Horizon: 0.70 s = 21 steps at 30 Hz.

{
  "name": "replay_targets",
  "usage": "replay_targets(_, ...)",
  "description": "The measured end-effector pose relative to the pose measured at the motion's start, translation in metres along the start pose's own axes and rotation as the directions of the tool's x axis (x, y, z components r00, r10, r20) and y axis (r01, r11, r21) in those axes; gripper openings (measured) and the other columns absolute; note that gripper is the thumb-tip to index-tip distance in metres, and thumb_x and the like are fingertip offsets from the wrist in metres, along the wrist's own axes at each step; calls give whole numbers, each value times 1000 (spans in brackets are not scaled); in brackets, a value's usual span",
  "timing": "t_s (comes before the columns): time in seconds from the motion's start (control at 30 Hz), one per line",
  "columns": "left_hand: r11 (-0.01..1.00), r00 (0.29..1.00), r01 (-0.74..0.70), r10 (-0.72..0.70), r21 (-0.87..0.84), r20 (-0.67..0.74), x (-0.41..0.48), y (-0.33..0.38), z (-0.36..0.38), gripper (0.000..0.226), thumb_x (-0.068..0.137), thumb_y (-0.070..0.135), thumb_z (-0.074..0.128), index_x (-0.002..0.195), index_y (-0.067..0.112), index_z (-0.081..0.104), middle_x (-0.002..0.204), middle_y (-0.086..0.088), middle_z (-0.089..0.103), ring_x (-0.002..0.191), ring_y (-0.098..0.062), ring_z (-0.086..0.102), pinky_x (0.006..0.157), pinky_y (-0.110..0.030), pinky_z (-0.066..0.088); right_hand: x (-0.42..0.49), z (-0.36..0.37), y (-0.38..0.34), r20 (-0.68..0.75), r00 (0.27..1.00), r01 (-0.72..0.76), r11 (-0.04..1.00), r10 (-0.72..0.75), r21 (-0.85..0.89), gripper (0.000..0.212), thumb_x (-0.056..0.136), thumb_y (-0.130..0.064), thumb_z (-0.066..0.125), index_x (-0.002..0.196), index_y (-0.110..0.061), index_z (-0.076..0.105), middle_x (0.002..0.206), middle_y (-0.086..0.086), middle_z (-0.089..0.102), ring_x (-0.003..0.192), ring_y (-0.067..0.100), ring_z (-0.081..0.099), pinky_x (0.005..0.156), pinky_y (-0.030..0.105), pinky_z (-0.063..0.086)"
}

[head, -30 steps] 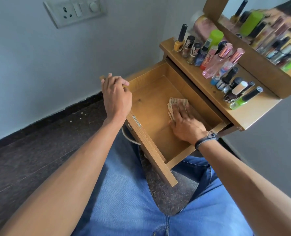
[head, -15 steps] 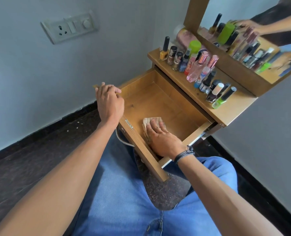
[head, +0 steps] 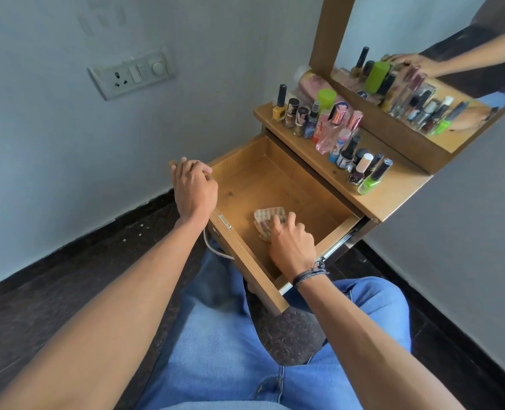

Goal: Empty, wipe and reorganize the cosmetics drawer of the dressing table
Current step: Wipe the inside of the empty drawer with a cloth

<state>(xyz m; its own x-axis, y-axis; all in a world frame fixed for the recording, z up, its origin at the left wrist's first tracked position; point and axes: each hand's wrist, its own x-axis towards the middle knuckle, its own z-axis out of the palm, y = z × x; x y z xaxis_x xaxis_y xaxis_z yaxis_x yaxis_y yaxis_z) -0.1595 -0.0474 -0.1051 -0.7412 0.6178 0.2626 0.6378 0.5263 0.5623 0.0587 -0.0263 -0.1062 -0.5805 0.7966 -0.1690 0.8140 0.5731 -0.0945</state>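
The wooden drawer (head: 286, 182) of the dressing table is pulled out over my lap and holds nothing but a cloth. My right hand (head: 291, 245) is inside it, fingers curled on a folded beige checked cloth (head: 266, 216) pressed to the drawer floor near the front. My left hand (head: 195, 187) grips the drawer's front left corner. Several nail polish and perfume bottles (head: 337, 137) stand in a row on the table top (head: 393, 196) above the drawer.
A mirror (head: 422, 54) rises behind the bottles and reflects them and a hand. A white socket and switch plate (head: 133, 73) is on the wall at left. Dark stone floor (head: 68, 276) and my jeans-clad legs (head: 221, 350) lie below the drawer.
My right hand has dragged the cloth from the drawer's middle back toward its front. The left hand stays on the corner. The camera has tilted, showing more of the mirror.
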Motion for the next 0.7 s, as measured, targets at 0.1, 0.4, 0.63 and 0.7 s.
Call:
replay_targets(0.1,1000,1000,-15,15,-22,0,0,2,-2,24,91,2,55,105,16,68,134,-6,60,142,-26,39,126,-39,4,3,-9,6,-82,996,-32,990,44,139,41,99,-35,54,136,-17,49,118,10,60,92,33,68,72,42,58)
replay_targets(0.4,961,977,-191,207,-201,60,-20,36,-19,22,86,8,67,99,25,67,118,10,61,117,-16,53,109,-43,41,-6,-67,49,382,910,-370,-97,163,924,28,87,-30,65,111,-16,72,106,12,76,85,18,75,68,30,58)
replay_targets(0.63,788,829,318,40,-528,558,-55,100,-39,44,86,36,72,127,34,57,127,12,61,113,-4,56,82,-23,43,-37,-71,67,338,930,-363,-502,-144,785,72,78,-75,68,119,-16,75,128,12,69,110,27,65,92,37,52)
replay_targets(0.7,706,697,507,1,-494,717,-59,102,-41,50,85,37,76,132,32,58,128,6,63,117,-11,57,94,-30,49,-45,-68,68,312,937,-349,-452,-157,821,70,77,-77,68,115,-19,77,128,11,69,111,25,67,96,39,53)
